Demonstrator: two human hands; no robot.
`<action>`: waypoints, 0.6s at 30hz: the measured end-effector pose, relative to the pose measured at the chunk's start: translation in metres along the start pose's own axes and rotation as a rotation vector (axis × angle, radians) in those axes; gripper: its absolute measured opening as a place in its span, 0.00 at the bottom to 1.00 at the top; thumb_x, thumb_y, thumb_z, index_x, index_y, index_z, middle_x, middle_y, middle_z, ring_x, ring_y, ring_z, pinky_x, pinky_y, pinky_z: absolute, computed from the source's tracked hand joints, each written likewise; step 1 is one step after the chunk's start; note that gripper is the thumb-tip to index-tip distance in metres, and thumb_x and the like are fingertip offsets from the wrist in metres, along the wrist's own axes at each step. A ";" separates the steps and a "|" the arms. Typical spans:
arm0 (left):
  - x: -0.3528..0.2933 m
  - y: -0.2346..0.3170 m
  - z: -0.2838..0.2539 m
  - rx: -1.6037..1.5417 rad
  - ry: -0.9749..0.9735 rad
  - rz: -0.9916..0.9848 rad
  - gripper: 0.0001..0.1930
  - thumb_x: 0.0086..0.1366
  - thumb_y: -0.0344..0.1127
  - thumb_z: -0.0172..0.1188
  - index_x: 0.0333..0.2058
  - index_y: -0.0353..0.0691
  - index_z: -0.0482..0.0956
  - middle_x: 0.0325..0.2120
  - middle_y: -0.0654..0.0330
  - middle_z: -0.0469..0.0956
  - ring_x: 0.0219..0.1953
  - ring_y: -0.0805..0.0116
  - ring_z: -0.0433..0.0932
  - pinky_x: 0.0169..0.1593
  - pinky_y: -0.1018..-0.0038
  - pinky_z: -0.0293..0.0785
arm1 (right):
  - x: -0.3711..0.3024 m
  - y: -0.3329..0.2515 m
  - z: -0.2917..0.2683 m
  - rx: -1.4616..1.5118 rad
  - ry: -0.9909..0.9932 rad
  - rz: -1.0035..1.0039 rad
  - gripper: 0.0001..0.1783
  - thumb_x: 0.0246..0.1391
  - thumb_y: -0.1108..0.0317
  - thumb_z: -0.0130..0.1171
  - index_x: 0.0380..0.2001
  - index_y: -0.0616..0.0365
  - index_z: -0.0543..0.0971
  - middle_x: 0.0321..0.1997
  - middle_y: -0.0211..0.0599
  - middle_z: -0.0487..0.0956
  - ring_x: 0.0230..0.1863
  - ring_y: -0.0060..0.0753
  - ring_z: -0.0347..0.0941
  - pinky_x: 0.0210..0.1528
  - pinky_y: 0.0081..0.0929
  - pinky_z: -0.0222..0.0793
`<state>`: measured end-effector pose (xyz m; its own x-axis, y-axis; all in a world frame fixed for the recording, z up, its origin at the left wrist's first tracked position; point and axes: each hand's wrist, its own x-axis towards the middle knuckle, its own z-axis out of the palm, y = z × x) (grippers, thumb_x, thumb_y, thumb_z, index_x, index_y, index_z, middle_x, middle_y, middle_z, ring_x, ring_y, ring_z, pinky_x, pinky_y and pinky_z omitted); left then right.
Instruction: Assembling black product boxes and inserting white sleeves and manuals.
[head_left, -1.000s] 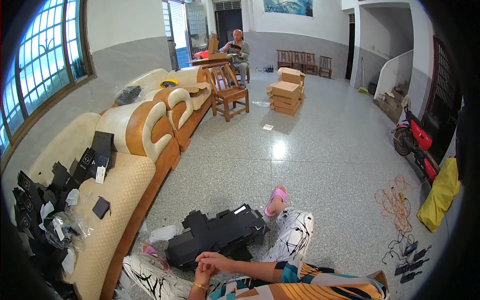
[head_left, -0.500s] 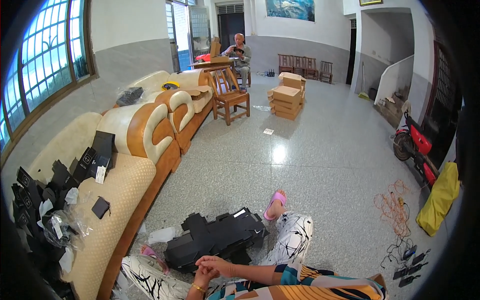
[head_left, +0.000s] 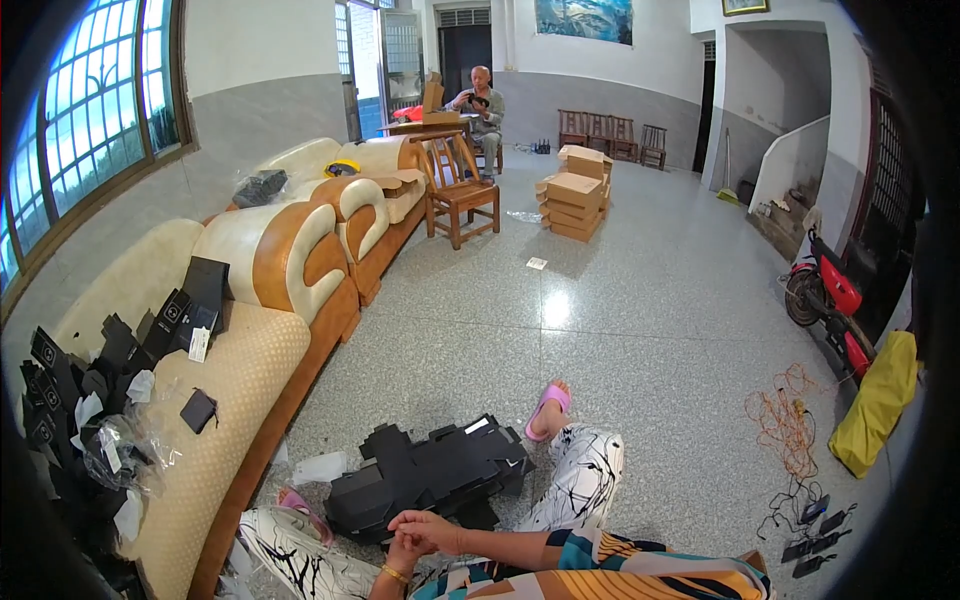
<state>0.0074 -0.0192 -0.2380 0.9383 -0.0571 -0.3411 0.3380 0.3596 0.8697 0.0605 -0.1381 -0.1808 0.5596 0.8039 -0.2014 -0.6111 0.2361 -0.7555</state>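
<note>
My left hand, with a gold bracelet at its wrist, and my right hand are clasped together over my lap. Their fingers are curled against each other, and no object shows in them. Just beyond lies a stack of flattened black cardboard boxes on the floor between my feet. The hands look close to its near edge; whether they touch it I cannot tell. A white crumpled bag lies at the stack's left.
Black cartons, plastic wrap and a small dark pouch cover the sofa. Farther off stand a wooden chair, brown boxes and a seated person holding something dark. Orange cable and black adapters lie right.
The view has shifted very slightly. My hands stay clasped, and nothing else has visibly moved.
</note>
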 end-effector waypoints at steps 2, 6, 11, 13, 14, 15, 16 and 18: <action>0.000 0.000 0.001 -0.005 0.006 0.006 0.19 0.50 0.25 0.60 0.40 0.41 0.65 0.33 0.62 0.72 0.32 0.68 0.75 0.32 0.73 0.76 | 0.000 -0.001 0.000 -0.060 0.023 -0.005 0.11 0.54 0.65 0.48 0.38 0.60 0.69 0.23 0.27 0.68 0.26 0.16 0.65 0.29 0.13 0.63; -0.001 0.001 -0.002 0.014 -0.030 -0.024 0.17 0.52 0.27 0.58 0.41 0.41 0.66 0.33 0.62 0.72 0.33 0.69 0.75 0.33 0.73 0.75 | -0.001 0.000 -0.003 -0.054 0.037 -0.008 0.11 0.53 0.65 0.48 0.38 0.59 0.70 0.23 0.26 0.68 0.26 0.15 0.65 0.28 0.13 0.63; -0.004 0.008 0.000 0.036 -0.043 -0.115 0.16 0.52 0.28 0.58 0.41 0.41 0.67 0.32 0.64 0.72 0.35 0.69 0.74 0.36 0.73 0.74 | 0.000 0.005 -0.006 -0.031 0.037 0.006 0.11 0.53 0.66 0.47 0.38 0.58 0.70 0.23 0.25 0.68 0.26 0.14 0.64 0.26 0.12 0.62; -0.005 0.011 0.003 0.038 -0.056 -0.134 0.17 0.52 0.29 0.59 0.41 0.42 0.67 0.33 0.64 0.72 0.36 0.69 0.74 0.37 0.73 0.73 | 0.002 0.008 -0.007 -0.034 0.035 0.010 0.11 0.53 0.66 0.48 0.38 0.58 0.70 0.24 0.25 0.68 0.26 0.14 0.63 0.26 0.12 0.62; -0.005 0.009 0.001 0.039 -0.054 -0.133 0.17 0.52 0.29 0.59 0.41 0.42 0.67 0.33 0.64 0.72 0.36 0.69 0.74 0.37 0.73 0.73 | 0.003 0.009 -0.008 -0.038 0.032 0.013 0.11 0.53 0.66 0.48 0.38 0.58 0.70 0.24 0.25 0.68 0.26 0.14 0.63 0.26 0.11 0.61; -0.005 0.006 -0.001 0.014 -0.059 -0.081 0.17 0.51 0.29 0.60 0.40 0.42 0.67 0.34 0.64 0.71 0.36 0.69 0.74 0.37 0.73 0.73 | 0.004 0.010 -0.008 -0.038 0.030 0.014 0.11 0.53 0.66 0.48 0.38 0.58 0.70 0.24 0.25 0.68 0.26 0.14 0.63 0.26 0.11 0.61; -0.004 0.003 -0.003 -0.011 -0.065 -0.030 0.18 0.51 0.29 0.60 0.40 0.42 0.67 0.35 0.64 0.71 0.37 0.69 0.73 0.37 0.73 0.74 | 0.006 0.012 -0.009 -0.054 0.019 0.005 0.11 0.53 0.66 0.48 0.38 0.58 0.70 0.24 0.25 0.68 0.25 0.14 0.62 0.26 0.11 0.61; -0.006 0.006 0.001 -0.027 -0.072 -0.044 0.18 0.51 0.28 0.60 0.40 0.42 0.67 0.35 0.64 0.70 0.37 0.69 0.73 0.37 0.73 0.74 | 0.006 0.013 -0.011 -0.069 0.013 -0.005 0.11 0.53 0.66 0.48 0.38 0.58 0.70 0.24 0.25 0.68 0.25 0.14 0.62 0.26 0.10 0.60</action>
<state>0.0043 -0.0175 -0.2302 0.9257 -0.1396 -0.3516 0.3779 0.3800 0.8442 0.0619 -0.1362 -0.1981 0.5700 0.7956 -0.2053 -0.5687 0.2016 -0.7975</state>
